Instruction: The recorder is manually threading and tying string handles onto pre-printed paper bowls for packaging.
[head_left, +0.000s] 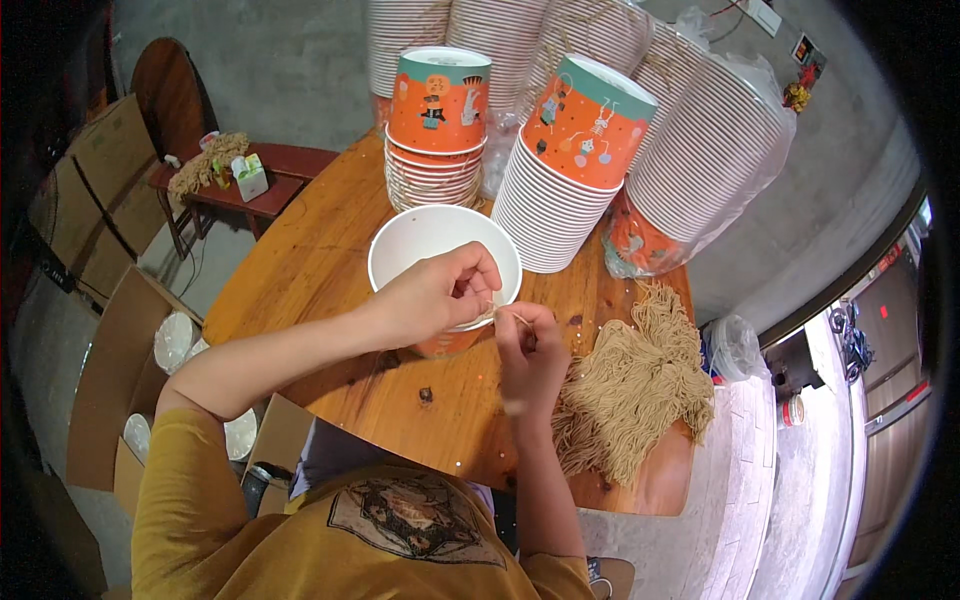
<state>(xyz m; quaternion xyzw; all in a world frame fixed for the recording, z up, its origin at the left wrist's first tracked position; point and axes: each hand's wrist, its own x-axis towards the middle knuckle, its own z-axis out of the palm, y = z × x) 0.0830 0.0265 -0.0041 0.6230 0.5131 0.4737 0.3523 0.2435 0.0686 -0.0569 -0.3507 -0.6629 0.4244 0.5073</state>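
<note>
A white-lined paper bucket [412,238] stands mouth up on the wooden table, its orange outside partly showing below my arm. Over its near right rim my left hand [430,298] is closed, fingertips pinched on a thin beige cord [515,316]. Just outside that rim, my right hand [532,352] pinches the same cord between thumb and fingers. Whether the cord runs through the bucket's wall is hidden by my fingers. A loose heap of beige cords [635,385] lies on the table to the right of my right hand.
Behind the bucket stand two upside-down stacks of orange paper buckets, a short stack [437,105] and a tall stack [570,160]. Plastic-wrapped stacks [700,140] lean at the back. A cardboard box [125,370] with white-rimmed buckets sits at left, near a red bench [290,165].
</note>
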